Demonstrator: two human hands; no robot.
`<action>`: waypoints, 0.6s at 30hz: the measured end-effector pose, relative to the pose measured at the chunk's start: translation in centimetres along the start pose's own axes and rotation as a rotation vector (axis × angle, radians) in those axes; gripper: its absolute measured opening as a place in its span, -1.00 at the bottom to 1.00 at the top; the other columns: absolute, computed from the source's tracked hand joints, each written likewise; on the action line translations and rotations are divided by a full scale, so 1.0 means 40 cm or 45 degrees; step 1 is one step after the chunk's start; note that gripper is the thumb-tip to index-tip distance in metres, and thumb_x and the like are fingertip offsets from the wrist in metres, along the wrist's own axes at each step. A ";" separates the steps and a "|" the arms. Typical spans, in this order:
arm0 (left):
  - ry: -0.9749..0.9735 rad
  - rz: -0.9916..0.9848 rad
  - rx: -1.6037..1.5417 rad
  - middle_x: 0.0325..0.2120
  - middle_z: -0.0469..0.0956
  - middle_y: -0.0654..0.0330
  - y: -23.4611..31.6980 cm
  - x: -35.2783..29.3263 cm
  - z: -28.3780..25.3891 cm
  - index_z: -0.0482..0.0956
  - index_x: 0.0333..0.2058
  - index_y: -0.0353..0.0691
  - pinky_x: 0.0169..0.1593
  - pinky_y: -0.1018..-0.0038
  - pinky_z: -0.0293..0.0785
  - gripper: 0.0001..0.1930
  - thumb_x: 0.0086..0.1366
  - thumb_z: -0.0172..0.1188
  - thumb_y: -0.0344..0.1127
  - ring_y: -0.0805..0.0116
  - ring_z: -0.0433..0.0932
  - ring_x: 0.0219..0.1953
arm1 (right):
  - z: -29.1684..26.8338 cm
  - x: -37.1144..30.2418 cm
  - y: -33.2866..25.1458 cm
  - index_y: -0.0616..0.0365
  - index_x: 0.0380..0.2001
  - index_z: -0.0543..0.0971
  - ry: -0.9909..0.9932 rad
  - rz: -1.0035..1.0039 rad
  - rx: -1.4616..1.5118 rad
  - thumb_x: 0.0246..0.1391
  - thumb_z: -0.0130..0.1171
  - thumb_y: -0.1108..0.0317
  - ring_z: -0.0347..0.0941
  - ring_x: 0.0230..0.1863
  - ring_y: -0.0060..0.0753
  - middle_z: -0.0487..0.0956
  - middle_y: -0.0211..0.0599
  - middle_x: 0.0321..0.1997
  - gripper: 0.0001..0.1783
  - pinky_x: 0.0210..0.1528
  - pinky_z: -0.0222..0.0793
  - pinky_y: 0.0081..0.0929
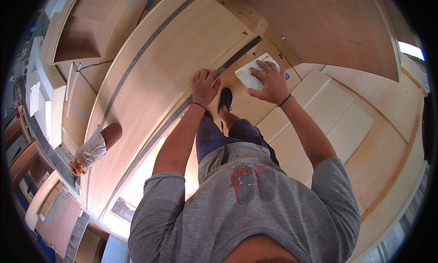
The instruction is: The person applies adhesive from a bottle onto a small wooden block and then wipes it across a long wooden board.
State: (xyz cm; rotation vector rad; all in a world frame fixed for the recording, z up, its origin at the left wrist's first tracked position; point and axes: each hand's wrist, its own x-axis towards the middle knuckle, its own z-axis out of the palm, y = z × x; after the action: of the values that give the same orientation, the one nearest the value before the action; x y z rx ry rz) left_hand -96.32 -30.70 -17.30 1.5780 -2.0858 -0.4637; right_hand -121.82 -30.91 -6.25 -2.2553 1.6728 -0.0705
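My left hand point(205, 87) rests at the near edge of a long pale wooden panel point(169, 66), its fingers lying on the surface beside a dark grey edge strip point(239, 53). To the right, my right hand point(270, 84) has its fingers spread over a white, roughly square piece point(248, 76) with yellowish stains. The thumb is at that piece's near side, so the hand grips it; its exact kind cannot be made out. Something small and blue point(287, 76) shows beside the right fingers.
A reddish-brown roll point(111, 135) partly wrapped in clear plastic lies on the panel's left part. An open wooden box point(80, 39) stands at far left. A large brown board point(328, 25) rises at far right; pale boards point(337, 121) lie right of my legs. My shoe point(225, 98) is between the hands.
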 end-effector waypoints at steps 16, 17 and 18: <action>0.061 -0.039 0.023 -0.22 0.50 0.21 -0.099 -0.148 -0.048 0.60 -0.16 -0.10 0.05 0.19 0.26 -0.71 0.16 0.26 -0.17 0.14 0.42 -0.05 | 0.232 0.027 -0.126 -0.23 0.11 0.50 0.174 -0.147 -0.065 -0.30 0.28 -0.24 0.08 0.38 -0.15 0.26 -0.32 0.36 -0.19 0.15 -0.10 0.56; 0.067 -0.033 0.029 -0.23 0.50 0.22 -0.095 -0.144 -0.044 0.60 -0.16 -0.10 0.04 0.20 0.26 -0.72 0.17 0.26 -0.17 0.15 0.42 -0.06 | 0.239 0.030 -0.124 -0.23 0.11 0.50 0.176 -0.147 -0.077 -0.30 0.28 -0.24 0.07 0.38 -0.15 0.26 -0.32 0.36 -0.19 0.15 -0.09 0.55; 0.074 -0.028 0.035 -0.23 0.50 0.22 -0.093 -0.142 -0.043 0.60 -0.17 -0.10 0.04 0.20 0.26 -0.73 0.18 0.25 -0.17 0.15 0.42 -0.06 | 0.246 0.033 -0.123 -0.22 0.11 0.50 0.185 -0.155 -0.070 -0.30 0.28 -0.24 0.08 0.38 -0.15 0.26 -0.32 0.35 -0.18 0.15 -0.09 0.55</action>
State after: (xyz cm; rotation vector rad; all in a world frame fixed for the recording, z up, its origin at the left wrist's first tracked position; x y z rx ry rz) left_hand -91.16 -26.25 -18.86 1.6122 -2.0420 -0.3937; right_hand -114.57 -28.60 -14.30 -2.4446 1.6235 -0.2249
